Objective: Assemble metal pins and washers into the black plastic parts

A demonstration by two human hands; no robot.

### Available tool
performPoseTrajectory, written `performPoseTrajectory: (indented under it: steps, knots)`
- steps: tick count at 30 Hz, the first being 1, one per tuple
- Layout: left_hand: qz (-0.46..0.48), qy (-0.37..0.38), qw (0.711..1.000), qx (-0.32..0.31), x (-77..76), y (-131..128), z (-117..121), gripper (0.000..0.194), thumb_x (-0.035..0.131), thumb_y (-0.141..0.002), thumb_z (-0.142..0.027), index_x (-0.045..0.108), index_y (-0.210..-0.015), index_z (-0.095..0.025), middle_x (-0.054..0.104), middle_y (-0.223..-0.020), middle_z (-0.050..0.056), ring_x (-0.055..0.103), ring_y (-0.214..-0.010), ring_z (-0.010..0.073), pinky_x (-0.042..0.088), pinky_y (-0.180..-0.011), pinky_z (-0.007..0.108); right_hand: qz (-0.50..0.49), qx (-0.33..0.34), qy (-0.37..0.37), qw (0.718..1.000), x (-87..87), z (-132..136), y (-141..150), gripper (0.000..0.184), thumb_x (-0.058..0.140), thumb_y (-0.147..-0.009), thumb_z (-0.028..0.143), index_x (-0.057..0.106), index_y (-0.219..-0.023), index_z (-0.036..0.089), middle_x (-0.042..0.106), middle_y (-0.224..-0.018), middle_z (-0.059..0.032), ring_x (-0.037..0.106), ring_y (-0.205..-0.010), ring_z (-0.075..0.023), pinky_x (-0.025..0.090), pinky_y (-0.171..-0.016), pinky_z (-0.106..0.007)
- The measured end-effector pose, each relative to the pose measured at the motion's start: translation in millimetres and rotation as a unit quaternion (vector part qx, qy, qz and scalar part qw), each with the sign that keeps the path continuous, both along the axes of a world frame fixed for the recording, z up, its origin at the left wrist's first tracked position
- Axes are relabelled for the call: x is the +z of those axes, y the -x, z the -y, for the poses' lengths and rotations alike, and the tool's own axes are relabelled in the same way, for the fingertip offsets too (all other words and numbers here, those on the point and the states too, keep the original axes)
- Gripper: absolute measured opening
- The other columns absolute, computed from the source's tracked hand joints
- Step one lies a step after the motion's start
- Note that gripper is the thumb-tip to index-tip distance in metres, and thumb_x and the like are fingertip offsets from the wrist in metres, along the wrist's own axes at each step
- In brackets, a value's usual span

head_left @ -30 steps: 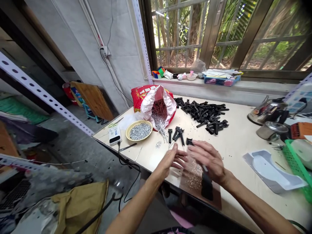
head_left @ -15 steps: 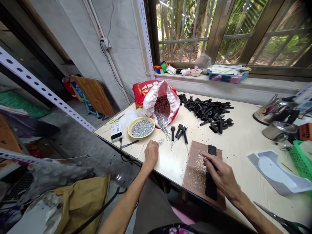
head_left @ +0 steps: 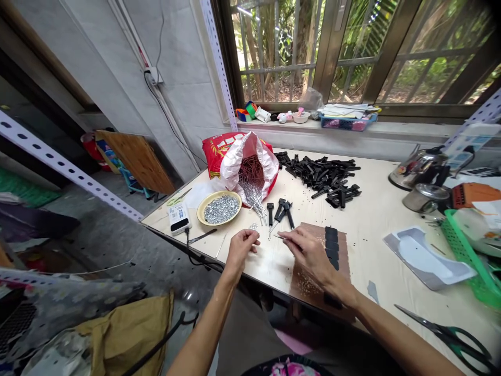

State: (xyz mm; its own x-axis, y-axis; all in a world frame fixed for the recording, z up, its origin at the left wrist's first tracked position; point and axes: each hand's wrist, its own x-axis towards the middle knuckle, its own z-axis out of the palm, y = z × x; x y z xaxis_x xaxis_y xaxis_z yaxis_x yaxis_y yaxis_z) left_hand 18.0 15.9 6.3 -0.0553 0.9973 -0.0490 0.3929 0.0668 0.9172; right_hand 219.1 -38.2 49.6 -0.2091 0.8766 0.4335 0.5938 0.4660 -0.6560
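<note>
A red bag, a bowl of metal bits and a black heap stand beyond; black-handled tools lie just ahead of the right hand, a board beneath it. Its fingers pinch a thin rod, pointing toward the left hand, whose fingertips bunch; whether on anything, I cannot tell.

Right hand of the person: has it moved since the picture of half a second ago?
Yes: the right hand has moved left against the brown board; its fingertips, previously over the board, are now past its left edge.
</note>
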Motion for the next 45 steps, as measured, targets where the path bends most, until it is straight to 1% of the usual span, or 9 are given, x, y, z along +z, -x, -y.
performPoseTrajectory:
  steps: [2, 4, 8, 15, 20, 23, 29, 40, 45]
  knots:
    - [0.176, 0.033, 0.984, -0.016, 11.1, -10.8, 10.2, 0.028, 0.066, -0.071, -0.038, 0.062, -0.079, -0.012, 0.063, -0.073, 0.004, 0.062, -0.065, 0.0142, 0.048, -0.055, 0.024, 0.041, 0.011, -0.002, 0.999, 0.1, -0.4, 5.6, 0.029, 0.045, -0.093, 0.021, 0.061, -0.117, 0.026, 0.055, -0.084, -0.0041, 0.056, -0.072, -0.0137, 0.047, -0.064, -0.024]
    - [0.308, 0.059, 0.949, -0.022, 20.9, -20.7, 19.2, 0.026, 0.072, -0.067, -0.034, 0.062, -0.076, -0.012, 0.063, -0.071, 0.003, 0.062, -0.065, 0.0128, 0.05, -0.06, 0.024, 0.077, 0.011, 0.001, 0.997, 0.1, 0.4, 8.0, 0.032, 0.046, -0.093, 0.019, 0.059, -0.12, 0.028, 0.054, -0.085, -0.004, 0.055, -0.071, -0.0134, 0.046, -0.062, -0.023]
    - [0.383, 0.08, 0.919, -0.045, 32.6, -31.7, 28.4, 0.02, 0.073, -0.068, -0.027, 0.062, -0.074, -0.011, 0.065, -0.066, 0.002, 0.061, -0.061, 0.0107, 0.051, -0.068, 0.026, 0.107, -0.005, -0.002, 0.994, 0.7, 2.4, 5.9, 0.037, 0.045, -0.093, 0.019, 0.055, -0.126, 0.031, 0.053, -0.084, -0.0034, 0.054, -0.07, -0.0128, 0.045, -0.062, -0.022]
    - [0.339, 0.028, 0.938, -0.068, 35.2, -33.5, 30.8, 0.017, 0.071, -0.072, -0.025, 0.064, -0.079, -0.012, 0.066, -0.072, 0.003, 0.061, -0.066, 0.0109, 0.05, -0.071, 0.026, 0.111, -0.026, 0.003, 0.993, 1.5, 5.8, 0.2, 0.032, 0.044, -0.094, 0.021, 0.057, -0.122, 0.032, 0.054, -0.083, -0.0023, 0.055, -0.069, -0.0121, 0.045, -0.062, -0.022]
    - [0.318, 0.021, 0.945, -0.08, 32.8, -34.6, 29.8, 0.019, 0.073, -0.071, -0.025, 0.065, -0.084, -0.013, 0.065, -0.072, 0.001, 0.062, -0.065, 0.0108, 0.05, -0.069, 0.025, 0.089, -0.045, 0.008, 0.995, 3.0, 7.9, 0.8, 0.022, 0.044, -0.094, 0.023, 0.061, -0.107, 0.021, 0.059, -0.091, -0.0042, 0.059, -0.077, -0.0139, 0.047, -0.067, -0.023]
    - [0.304, 0.031, 0.948, -0.086, 33.3, -36.9, 29.2, 0.024, 0.074, -0.069, -0.026, 0.067, -0.089, -0.013, 0.066, -0.071, 0.001, 0.062, -0.064, 0.011, 0.05, -0.067, 0.025, 0.116, -0.06, -0.004, 0.991, 3.5, 9.5, -0.5, 0.019, 0.045, -0.093, 0.023, 0.062, -0.102, 0.02, 0.059, -0.092, -0.005, 0.059, -0.077, -0.0143, 0.045, -0.067, -0.024]
    - [0.263, 0.027, 0.959, -0.104, 33.2, -39.4, 28.0, 0.02, 0.074, -0.068, -0.028, 0.069, -0.081, -0.013, 0.065, -0.064, 0.001, 0.061, -0.06, 0.0114, 0.048, -0.064, 0.024, 0.175, -0.081, -0.041, 0.98, 1.9, 11.8, -8.8, 0.018, 0.045, -0.094, 0.028, 0.061, -0.097, 0.02, 0.061, -0.089, -0.0049, 0.057, -0.077, -0.0154, 0.04, -0.067, -0.025]
    - [0.196, 0.07, 0.968, -0.142, 34.8, -38.5, 23.2, 0.022, 0.072, -0.068, -0.031, 0.069, -0.079, -0.012, 0.064, -0.057, 0.002, 0.058, -0.054, 0.012, 0.047, -0.059, 0.024, 0.27, -0.049, -0.093, 0.957, 1.5, 10.7, -18.2, 0.02, 0.045, -0.094, 0.023, 0.063, -0.087, 0.02, 0.061, -0.078, -0.0047, 0.054, -0.074, -0.0167, 0.033, -0.063, -0.028]
    - [0.185, 0.08, 0.967, -0.158, 33.4, -39.3, 20.7, 0.02, 0.072, -0.069, -0.031, 0.069, -0.078, -0.013, 0.063, -0.056, 0.001, 0.058, -0.054, 0.012, 0.047, -0.061, 0.024, 0.203, -0.022, -0.05, 0.978, -1.4, 9.0, -24.2, 0.02, 0.045, -0.095, 0.028, 0.062, -0.093, 0.017, 0.061, -0.081, -0.0041, 0.055, -0.072, -0.0142, 0.035, -0.062, -0.025]
